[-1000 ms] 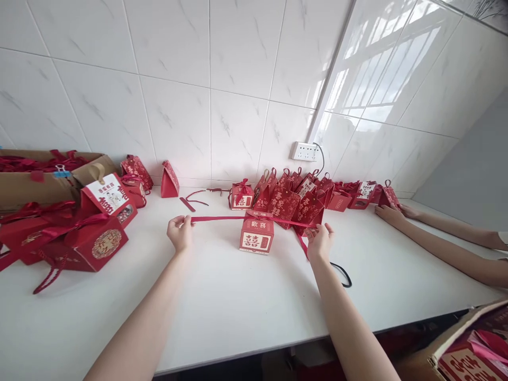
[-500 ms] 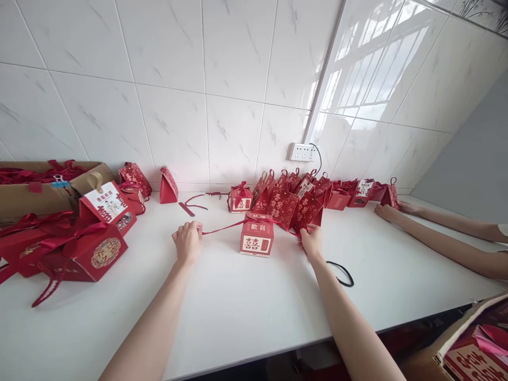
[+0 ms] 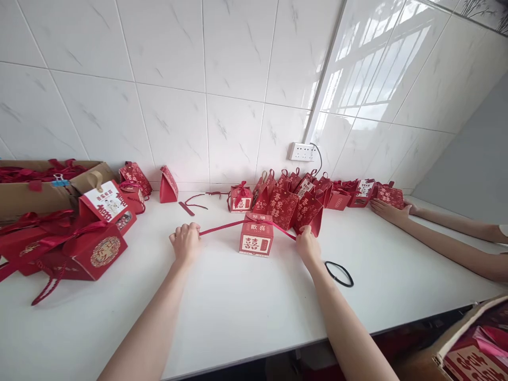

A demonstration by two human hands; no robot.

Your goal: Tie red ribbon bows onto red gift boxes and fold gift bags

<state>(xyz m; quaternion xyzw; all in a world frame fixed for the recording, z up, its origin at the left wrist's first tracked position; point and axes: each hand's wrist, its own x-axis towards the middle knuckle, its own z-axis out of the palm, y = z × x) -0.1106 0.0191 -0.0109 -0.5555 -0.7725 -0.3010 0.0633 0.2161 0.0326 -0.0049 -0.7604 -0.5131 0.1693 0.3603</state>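
Observation:
A small red and white gift box stands upright on the white table, between my hands. A dark red ribbon runs over its top and slopes down to both sides. My left hand is closed on the ribbon's left end, a little above the table. On the other side my right hand pinches the right part of the ribbon, close to the red patterned boxes behind it. Neither hand touches the box.
A black loop lies right of my right forearm. Red gift boxes and a cardboard box stand at the left. At the right another person's hands touch a red box. An open carton is at the lower right.
The ribbon's right side is now straighter and tauter, and my right hand has shifted slightly left. The other person's hands have moved apart around a red box that now shows its broad side.

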